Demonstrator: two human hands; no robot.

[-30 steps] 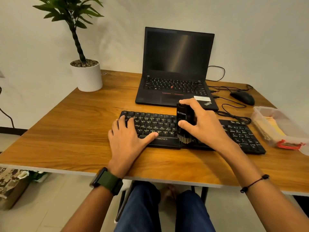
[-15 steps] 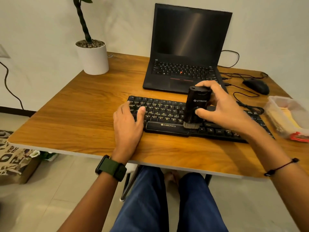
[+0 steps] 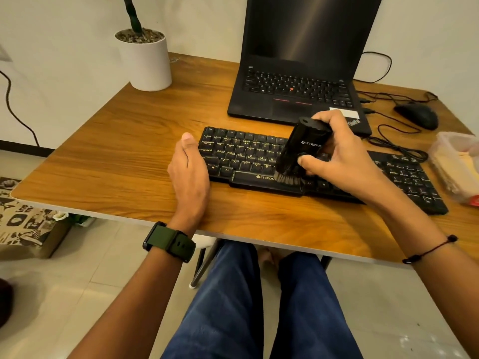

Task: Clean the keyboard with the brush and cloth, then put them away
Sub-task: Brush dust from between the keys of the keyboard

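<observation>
Right hand (image 3: 344,164) grips brush (image 3: 303,149), fingers and thumb wrapped round black body. Brush long axis tilted, top leaning away and right, bristles down on keyboard (image 3: 259,164) near spacebar. Keyboard long axis runs left-right across wooden surface (image 3: 116,156). Left hand (image 3: 190,174) flat-fingered beside keyboard's left end; contact probably, unclear.

Keyboard (image 3: 248,156) before laptop (image 3: 298,94)

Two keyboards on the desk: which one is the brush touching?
The separate black keyboard nearest the person: the brush in the right hand has its bristles on its front edge. The laptop behind has its own keyboard, untouched.
</observation>
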